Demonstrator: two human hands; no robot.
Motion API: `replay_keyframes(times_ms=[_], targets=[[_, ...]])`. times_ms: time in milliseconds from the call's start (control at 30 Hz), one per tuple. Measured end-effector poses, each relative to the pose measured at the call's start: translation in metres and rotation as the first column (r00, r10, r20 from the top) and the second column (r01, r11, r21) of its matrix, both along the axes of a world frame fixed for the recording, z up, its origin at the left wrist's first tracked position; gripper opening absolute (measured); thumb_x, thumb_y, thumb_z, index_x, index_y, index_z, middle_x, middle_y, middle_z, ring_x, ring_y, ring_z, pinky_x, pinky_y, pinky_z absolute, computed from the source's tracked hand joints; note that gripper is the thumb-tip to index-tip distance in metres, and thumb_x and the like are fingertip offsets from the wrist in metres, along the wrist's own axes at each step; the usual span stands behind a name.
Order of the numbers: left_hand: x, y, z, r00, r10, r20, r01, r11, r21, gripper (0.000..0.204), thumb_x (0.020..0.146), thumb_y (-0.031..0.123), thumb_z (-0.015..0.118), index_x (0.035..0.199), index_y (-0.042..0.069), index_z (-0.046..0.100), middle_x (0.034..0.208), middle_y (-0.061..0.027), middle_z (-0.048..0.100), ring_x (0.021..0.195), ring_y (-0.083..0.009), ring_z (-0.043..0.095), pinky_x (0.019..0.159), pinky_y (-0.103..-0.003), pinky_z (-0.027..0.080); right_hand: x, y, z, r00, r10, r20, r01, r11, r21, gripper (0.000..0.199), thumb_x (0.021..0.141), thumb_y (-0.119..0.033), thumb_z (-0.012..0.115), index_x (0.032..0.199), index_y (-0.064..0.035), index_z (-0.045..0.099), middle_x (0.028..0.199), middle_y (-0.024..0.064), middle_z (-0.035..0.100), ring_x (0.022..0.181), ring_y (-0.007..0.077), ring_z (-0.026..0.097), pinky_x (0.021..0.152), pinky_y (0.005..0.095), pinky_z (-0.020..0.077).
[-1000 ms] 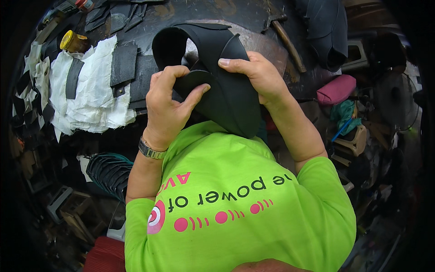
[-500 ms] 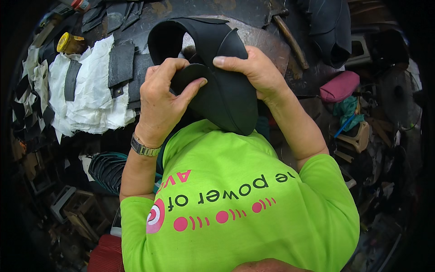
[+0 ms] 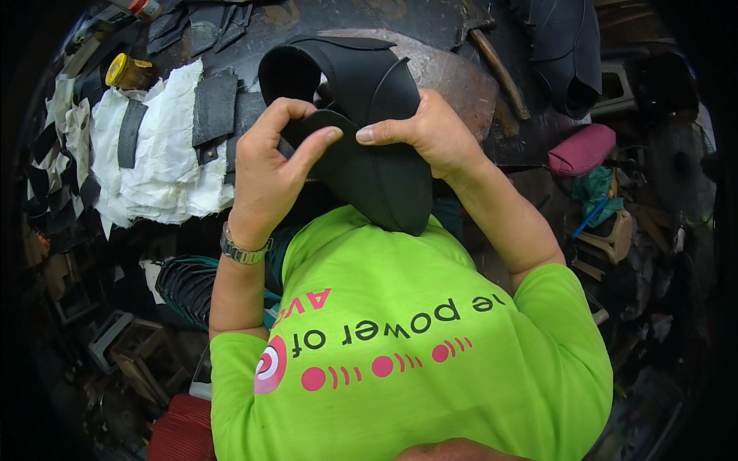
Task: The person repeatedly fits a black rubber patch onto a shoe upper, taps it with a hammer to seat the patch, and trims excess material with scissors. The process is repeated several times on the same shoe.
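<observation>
fingers of the left hand (image 3: 265,169) are pinching the raised edge of a black stitched piece (image 3: 377,173), thumb on the near face and forefinger over the rim. the right hand (image 3: 446,138) is gripping the same piece, its thumb pressing beside the seam while its other fingers are hiding behind. the piece is sitting in front of the chest, its rounded lower end reaching the green shirt (image 3: 430,346) and its looped upper part hanging over the near edge of the dark surface (image 3: 338,17); the hollow inside the loop is showing dark lining.

at the far left of the surface, a jar (image 3: 139,75) is wearing a yellow lid and showing brown through its side, though whether that is its filling i cannot tell. farther back, a red-topped container (image 3: 144,8) is partly showing, its contents hidden. a white cloth stack (image 3: 165,180) is carrying a dark strip (image 3: 132,135). at the right, a hammer (image 3: 500,73) is lying near another hollow black piece (image 3: 565,54), and a pink pouch (image 3: 582,150) is keeping its contents out of sight.
</observation>
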State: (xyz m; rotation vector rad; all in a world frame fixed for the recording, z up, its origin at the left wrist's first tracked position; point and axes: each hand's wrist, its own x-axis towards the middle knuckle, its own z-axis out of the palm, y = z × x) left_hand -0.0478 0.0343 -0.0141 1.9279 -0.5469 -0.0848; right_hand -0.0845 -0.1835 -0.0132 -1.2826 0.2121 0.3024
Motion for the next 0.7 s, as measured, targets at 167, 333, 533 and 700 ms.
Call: replay_keyframes(times_ms=[167, 333, 533, 700], targets=[[0.001, 0.007, -0.002, 0.999, 0.012, -0.030, -0.017, 0.987, -0.161, 0.017, 0.085, 0.006, 0.082, 0.094, 0.000, 0.068, 0.092, -0.0039, 0.071, 0.084, -0.0095, 0.068, 0.075, -0.021, 0.054, 0.002, 0.003, -0.003, 1.000, 0.013, 0.010, -0.012, 0.997, -0.073, 0.035, 0.073, 0.001, 0.081, 0.105, 0.0064, 0.070, 0.093, 0.0148, 0.075, 0.079, 0.0193, 0.073, 0.074, 0.0329, 0.0614], [0.004, 0.006, -0.006, 0.999, 0.004, -0.046, -0.014, 0.980, -0.201, 0.013, 0.084, 0.006, 0.082, 0.089, 0.000, 0.071, 0.091, -0.0037, 0.071, 0.085, -0.0097, 0.067, 0.078, -0.022, 0.053, 0.003, 0.006, -0.006, 0.998, 0.023, 0.065, -0.014, 0.992, -0.125, 0.034, 0.074, 0.001, 0.080, 0.106, 0.0062, 0.070, 0.094, 0.0146, 0.075, 0.079, 0.0197, 0.073, 0.075, 0.0332, 0.0612], [0.022, 0.015, -0.010, 0.981, -0.149, -0.126, 0.114, 0.961, -0.253, 0.013, 0.084, 0.005, 0.081, 0.087, 0.002, 0.068, 0.090, -0.0037, 0.070, 0.087, -0.0104, 0.064, 0.081, -0.026, 0.051, 0.005, 0.004, -0.008, 0.993, 0.081, 0.088, -0.063, 0.980, -0.187, 0.035, 0.074, 0.001, 0.080, 0.107, 0.0059, 0.071, 0.095, 0.0133, 0.075, 0.081, 0.0189, 0.072, 0.077, 0.0330, 0.0605], [0.031, 0.021, -0.012, 0.917, -0.221, -0.331, 0.129, 0.952, -0.277, 0.014, 0.086, 0.007, 0.080, 0.087, 0.004, 0.066, 0.089, -0.0031, 0.070, 0.085, -0.0090, 0.063, 0.079, -0.025, 0.050, 0.008, 0.001, -0.012, 0.982, 0.124, 0.145, -0.107, 0.987, -0.118, 0.037, 0.074, 0.000, 0.082, 0.109, 0.0049, 0.071, 0.098, 0.0114, 0.075, 0.084, 0.0173, 0.072, 0.081, 0.0324, 0.0597]])
